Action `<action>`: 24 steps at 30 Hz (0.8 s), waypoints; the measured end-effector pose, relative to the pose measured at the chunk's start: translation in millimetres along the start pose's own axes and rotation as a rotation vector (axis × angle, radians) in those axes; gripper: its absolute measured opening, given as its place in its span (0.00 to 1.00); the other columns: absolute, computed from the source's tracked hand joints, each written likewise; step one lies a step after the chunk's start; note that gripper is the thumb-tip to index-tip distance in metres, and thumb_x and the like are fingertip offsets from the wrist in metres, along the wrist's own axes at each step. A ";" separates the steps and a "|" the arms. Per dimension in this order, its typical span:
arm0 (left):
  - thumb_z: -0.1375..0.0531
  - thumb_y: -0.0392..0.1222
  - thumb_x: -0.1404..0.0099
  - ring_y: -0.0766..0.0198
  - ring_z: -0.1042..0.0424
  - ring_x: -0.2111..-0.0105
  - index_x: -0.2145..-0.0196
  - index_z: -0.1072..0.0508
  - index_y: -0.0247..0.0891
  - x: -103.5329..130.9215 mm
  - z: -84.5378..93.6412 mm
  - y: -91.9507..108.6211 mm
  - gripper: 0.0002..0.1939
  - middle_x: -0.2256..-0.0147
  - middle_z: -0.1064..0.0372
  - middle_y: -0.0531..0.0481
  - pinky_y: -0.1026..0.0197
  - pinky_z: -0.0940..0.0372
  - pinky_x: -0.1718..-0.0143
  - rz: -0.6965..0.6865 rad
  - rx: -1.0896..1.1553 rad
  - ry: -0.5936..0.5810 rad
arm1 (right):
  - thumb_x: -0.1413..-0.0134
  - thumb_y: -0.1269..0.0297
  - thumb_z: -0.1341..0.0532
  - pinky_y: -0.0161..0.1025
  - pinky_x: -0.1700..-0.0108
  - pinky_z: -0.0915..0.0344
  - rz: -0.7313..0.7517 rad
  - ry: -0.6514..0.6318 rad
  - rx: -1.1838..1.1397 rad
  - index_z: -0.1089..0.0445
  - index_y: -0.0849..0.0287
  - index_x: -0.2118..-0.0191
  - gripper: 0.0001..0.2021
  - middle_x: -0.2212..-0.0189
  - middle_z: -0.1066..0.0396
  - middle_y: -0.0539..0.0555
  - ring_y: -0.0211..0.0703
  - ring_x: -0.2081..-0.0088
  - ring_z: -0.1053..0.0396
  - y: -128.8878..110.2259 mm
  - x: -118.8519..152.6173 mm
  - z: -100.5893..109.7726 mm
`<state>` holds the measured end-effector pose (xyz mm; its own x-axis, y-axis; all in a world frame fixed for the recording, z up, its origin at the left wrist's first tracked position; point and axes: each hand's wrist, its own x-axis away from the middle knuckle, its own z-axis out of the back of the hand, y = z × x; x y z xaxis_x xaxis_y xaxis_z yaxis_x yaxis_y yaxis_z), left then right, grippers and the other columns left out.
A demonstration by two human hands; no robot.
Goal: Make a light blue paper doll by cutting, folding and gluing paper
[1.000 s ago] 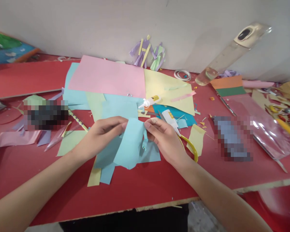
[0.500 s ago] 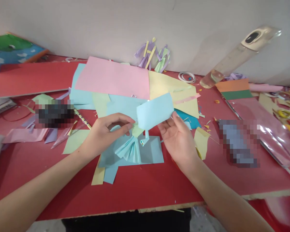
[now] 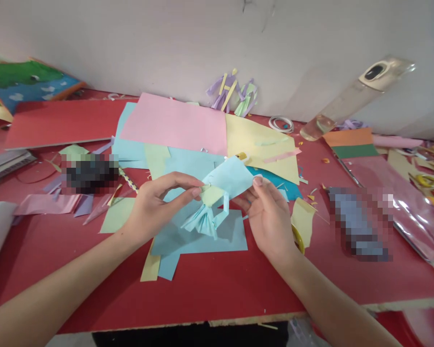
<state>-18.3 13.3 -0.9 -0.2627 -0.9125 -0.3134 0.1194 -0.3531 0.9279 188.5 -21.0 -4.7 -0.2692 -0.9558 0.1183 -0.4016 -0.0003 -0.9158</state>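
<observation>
Pinched between the thumb and finger of my left hand point(image 3: 155, 200) is a small paper doll point(image 3: 200, 220) with a pale green top, a pleated light blue skirt and a bent blue strip for an arm. My right hand point(image 3: 269, 212) grips the right edge of a light blue paper piece point(image 3: 235, 176) with thumb and fingers. This piece slants just above the doll and meets its green top; whether the two are joined I cannot tell. Behind its upper edge shows a small yellow object point(image 3: 241, 156), mostly hidden. Blue paper sheets point(image 3: 235, 236) lie beneath both hands.
Pink paper point(image 3: 177, 125) and yellow paper point(image 3: 262, 140) lie at the back. Two paper figures point(image 3: 231, 91) lean on the wall, as does a water bottle point(image 3: 347, 106). Yellow-handled scissors point(image 3: 298, 239) sit partly under my right wrist. A red board point(image 3: 68, 120) rests at left.
The light blue piece has tilted and dropped slightly, uncovering the yellow object behind it. The doll has turned a little and shifted right. The whole view has shifted slightly.
</observation>
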 end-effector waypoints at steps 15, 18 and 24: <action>0.37 0.32 0.36 0.60 0.26 0.62 0.59 0.23 0.44 -2.7 2.2 0.4 0.09 0.66 0.22 0.49 0.56 0.28 0.59 -0.312 -0.054 -0.062 | 0.44 0.55 0.35 0.40 0.58 0.30 0.106 0.058 0.268 0.29 0.51 0.63 0.08 0.66 0.33 0.50 0.42 0.61 0.31 5.8 11.1 0.0; 0.38 0.27 0.36 0.62 0.24 0.61 0.57 0.24 0.46 -5.8 4.9 3.6 0.15 0.65 0.21 0.51 0.59 0.26 0.61 -0.560 -0.150 -0.144 | 0.43 0.56 0.35 0.40 0.60 0.29 0.163 0.090 0.210 0.29 0.52 0.64 0.07 0.65 0.34 0.49 0.42 0.61 0.30 3.6 10.5 -2.0; 0.37 0.25 0.39 0.59 0.23 0.57 0.53 0.26 0.39 -1.4 7.6 2.9 0.18 0.58 0.20 0.47 0.58 0.24 0.57 -0.814 -0.264 -0.216 | 0.41 0.57 0.37 0.41 0.61 0.29 0.287 0.154 0.232 0.29 0.51 0.63 0.06 0.64 0.31 0.49 0.41 0.63 0.29 3.1 9.9 -3.0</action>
<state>-24.9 15.2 3.7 -0.5348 -0.3078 -0.7869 0.0268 -0.9370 0.3483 182.0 -29.6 -5.2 -0.4768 -0.8714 -0.1154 -0.0869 0.1774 -0.9803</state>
